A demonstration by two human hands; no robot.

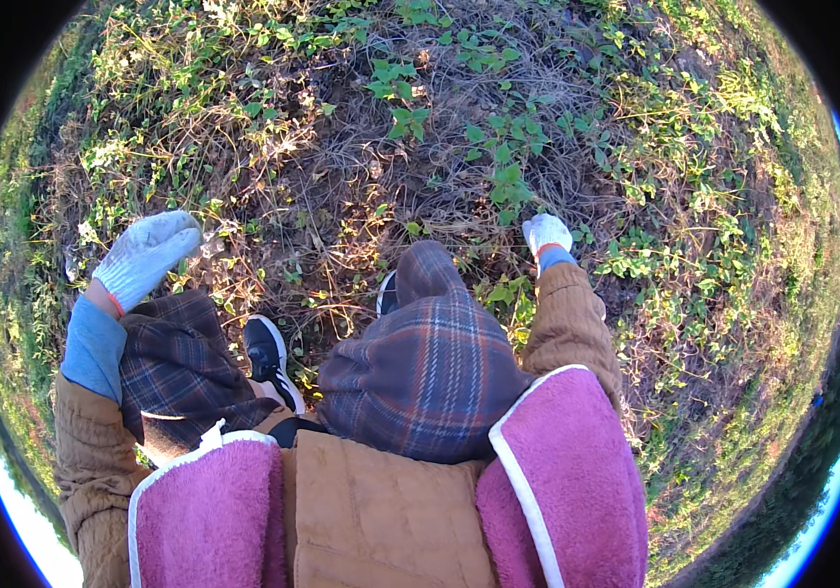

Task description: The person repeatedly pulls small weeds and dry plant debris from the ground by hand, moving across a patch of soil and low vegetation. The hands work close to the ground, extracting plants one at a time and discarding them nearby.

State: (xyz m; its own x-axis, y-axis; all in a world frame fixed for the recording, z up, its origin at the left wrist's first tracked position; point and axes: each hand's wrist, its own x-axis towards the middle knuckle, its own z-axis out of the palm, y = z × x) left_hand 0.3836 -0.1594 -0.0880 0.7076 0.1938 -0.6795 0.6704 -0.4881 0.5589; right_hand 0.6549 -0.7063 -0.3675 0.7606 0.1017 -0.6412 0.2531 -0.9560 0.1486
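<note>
My left hand [149,253], in a white knit work glove with a soiled palm side, hovers beside my left knee. Its fingers are bent over and lie near the thumb; whether anything is between them cannot be made out. Beyond its fingertips are low leafy stems and dry vines [265,162]. My right hand [546,234], also in a white glove, reaches down past my right knee to the ground. Its fingers point into dry stems next to a green leafy plant [510,187], and their tips are hidden, so a grip cannot be seen.
Plaid trouser legs [427,367] are bent in a squat, with a dark shoe [273,360] between them. A pink towel [574,470] with white edging hangs over the brown quilted jacket [390,507]. Straw-like dry stems [449,95] and green weeds [655,250] cover the uneven soil.
</note>
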